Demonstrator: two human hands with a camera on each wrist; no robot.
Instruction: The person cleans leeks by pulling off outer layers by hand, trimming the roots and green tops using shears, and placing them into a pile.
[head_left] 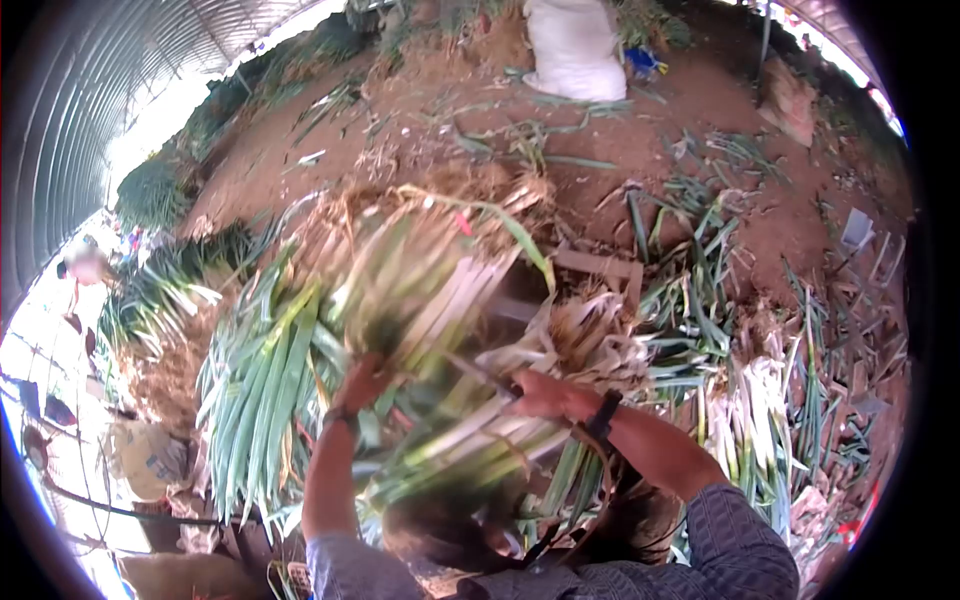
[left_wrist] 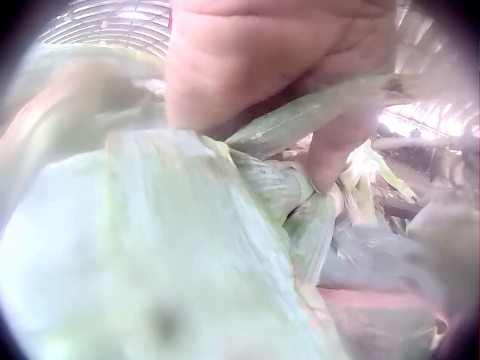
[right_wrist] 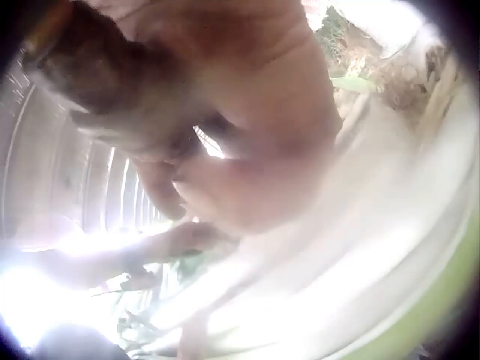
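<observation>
In the head view my left hand (head_left: pixel 367 385) grips a bunch of long green onions (head_left: pixel 430 290), blurred by motion, with their roots pointing away from me. Broad green leaves (left_wrist: pixel 172 247) fill the left wrist view below the curled fingers. To the right, my right hand (head_left: pixel 550 395) holds a knife (head_left: pixel 485 375), its narrow grey blade reaching left over the onions. Its dark handle (right_wrist: pixel 82 60) shows inside the curled fingers in the right wrist view. Pale stalks (right_wrist: pixel 360 232) run blurred under that hand. More cut green onions (head_left: pixel 470 440) lie close before my body.
Green onions with long leaves (head_left: pixel 265 390) are heaped on the left, and white stalks (head_left: pixel 750 410) lie on the right. A white sack (head_left: pixel 575 50) stands on the brown soil (head_left: pixel 400 130) ahead. Another person (head_left: pixel 85 265) is at the far left.
</observation>
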